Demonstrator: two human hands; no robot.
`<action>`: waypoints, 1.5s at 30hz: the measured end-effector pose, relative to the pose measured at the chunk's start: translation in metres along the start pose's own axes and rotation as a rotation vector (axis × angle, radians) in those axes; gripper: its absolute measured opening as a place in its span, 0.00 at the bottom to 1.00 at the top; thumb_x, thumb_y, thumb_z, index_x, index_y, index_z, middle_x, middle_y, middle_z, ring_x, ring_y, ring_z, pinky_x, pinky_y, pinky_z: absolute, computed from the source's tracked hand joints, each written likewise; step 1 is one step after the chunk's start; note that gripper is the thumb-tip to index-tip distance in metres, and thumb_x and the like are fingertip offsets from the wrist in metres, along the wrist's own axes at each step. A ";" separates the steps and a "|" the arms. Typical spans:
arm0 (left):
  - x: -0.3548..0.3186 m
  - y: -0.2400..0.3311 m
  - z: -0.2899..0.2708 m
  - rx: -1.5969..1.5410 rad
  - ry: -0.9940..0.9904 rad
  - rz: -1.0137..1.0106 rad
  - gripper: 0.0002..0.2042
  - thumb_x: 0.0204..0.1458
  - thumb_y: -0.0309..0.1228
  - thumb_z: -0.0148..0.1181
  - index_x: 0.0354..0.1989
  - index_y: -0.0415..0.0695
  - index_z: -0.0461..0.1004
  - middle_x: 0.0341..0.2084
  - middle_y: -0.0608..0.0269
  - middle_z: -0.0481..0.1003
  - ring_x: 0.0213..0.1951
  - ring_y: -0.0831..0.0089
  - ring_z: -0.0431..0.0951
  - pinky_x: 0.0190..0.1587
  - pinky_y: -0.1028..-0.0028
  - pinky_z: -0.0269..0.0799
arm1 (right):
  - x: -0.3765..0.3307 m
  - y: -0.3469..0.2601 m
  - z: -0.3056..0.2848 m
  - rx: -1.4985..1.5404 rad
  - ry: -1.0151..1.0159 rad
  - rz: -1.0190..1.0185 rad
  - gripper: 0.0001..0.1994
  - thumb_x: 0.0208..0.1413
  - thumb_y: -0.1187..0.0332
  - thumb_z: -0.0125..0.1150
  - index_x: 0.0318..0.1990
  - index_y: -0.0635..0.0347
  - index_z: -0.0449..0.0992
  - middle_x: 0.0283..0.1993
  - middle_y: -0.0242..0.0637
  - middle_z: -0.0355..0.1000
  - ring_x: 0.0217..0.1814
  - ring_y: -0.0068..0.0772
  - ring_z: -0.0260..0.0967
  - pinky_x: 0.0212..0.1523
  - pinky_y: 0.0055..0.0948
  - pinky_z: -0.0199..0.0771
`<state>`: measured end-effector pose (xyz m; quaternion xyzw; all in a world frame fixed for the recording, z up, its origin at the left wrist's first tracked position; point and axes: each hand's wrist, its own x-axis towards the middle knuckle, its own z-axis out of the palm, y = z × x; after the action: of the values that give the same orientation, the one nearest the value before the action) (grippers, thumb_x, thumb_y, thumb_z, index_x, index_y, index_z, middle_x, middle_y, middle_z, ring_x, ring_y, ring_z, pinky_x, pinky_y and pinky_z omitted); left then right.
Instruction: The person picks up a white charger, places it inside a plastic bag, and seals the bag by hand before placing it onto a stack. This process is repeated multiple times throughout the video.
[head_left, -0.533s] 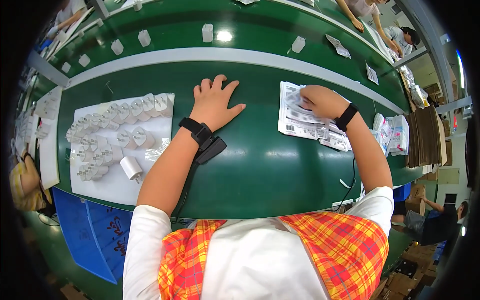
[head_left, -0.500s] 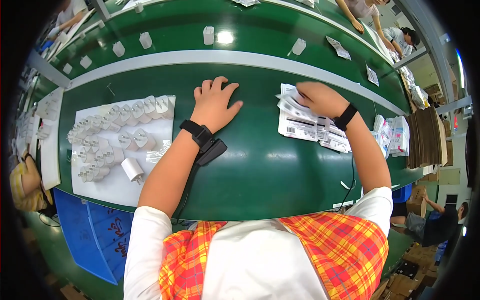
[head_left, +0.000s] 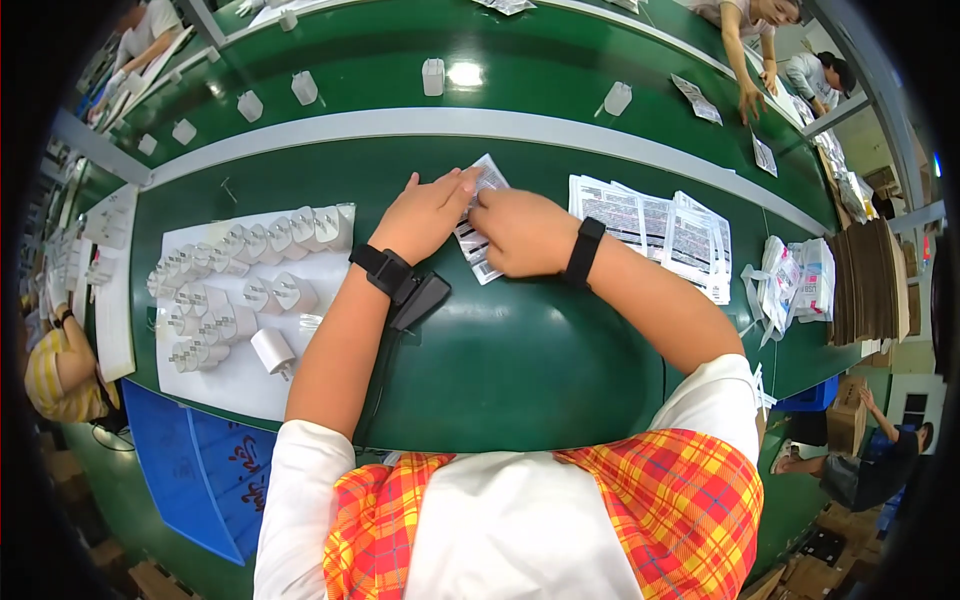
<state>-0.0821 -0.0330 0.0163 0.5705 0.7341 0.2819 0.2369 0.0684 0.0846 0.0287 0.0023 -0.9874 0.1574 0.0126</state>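
Both my hands meet around a small flat printed packaging bag [head_left: 487,265] over the middle of the green table. The fingers of my left hand [head_left: 422,218] are closed at the bag's left edge. From the other side my right hand [head_left: 530,232] grips it with curled fingers. The hands cover most of the bag, so only its two ends show. Right of my right hand lies a fanned stack of similar white printed bags [head_left: 655,225]. White plug chargers [head_left: 272,352], prongs showing, stand in rows on a white sheet [head_left: 235,385] beside my left forearm.
A pale rail [head_left: 400,124] separates my table from a green surface with spaced white chargers [head_left: 433,77]. Plastic packs [head_left: 800,285] and stacked brown cardboard [head_left: 865,280] stand at the right. A blue bin [head_left: 165,450] sits below left. Co-workers are at the edges.
My right hand has left the stack and come left to the middle with a bag. My left hand, spread on the table before, now holds the bag too.
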 end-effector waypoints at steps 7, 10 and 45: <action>-0.012 -0.003 0.007 0.385 -0.020 0.191 0.36 0.52 0.54 0.54 0.68 0.51 0.57 0.69 0.59 0.55 0.70 0.61 0.52 0.68 0.44 0.39 | -0.040 -0.015 -0.029 0.158 -0.389 -0.219 0.07 0.44 0.72 0.55 0.32 0.63 0.73 0.36 0.47 0.71 0.38 0.48 0.72 0.40 0.41 0.73; -0.021 0.003 0.000 0.407 -0.121 0.087 0.45 0.43 0.59 0.61 0.70 0.54 0.54 0.71 0.60 0.47 0.72 0.59 0.45 0.68 0.42 0.35 | -0.033 0.033 -0.070 0.489 -0.109 -0.057 0.09 0.49 0.67 0.61 0.37 0.59 0.76 0.38 0.43 0.75 0.38 0.35 0.73 0.42 0.32 0.72; -0.006 0.013 0.040 0.339 0.257 0.147 0.26 0.54 0.41 0.54 0.62 0.46 0.66 0.60 0.49 0.64 0.62 0.45 0.61 0.63 0.49 0.55 | -0.035 -0.016 -0.005 0.218 0.349 0.362 0.27 0.39 0.66 0.71 0.47 0.62 0.66 0.43 0.48 0.72 0.45 0.49 0.72 0.47 0.34 0.71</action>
<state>-0.0444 -0.0304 -0.0040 0.6135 0.7517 0.2412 0.0211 0.1032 0.0713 0.0380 -0.2002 -0.9318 0.2607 0.1540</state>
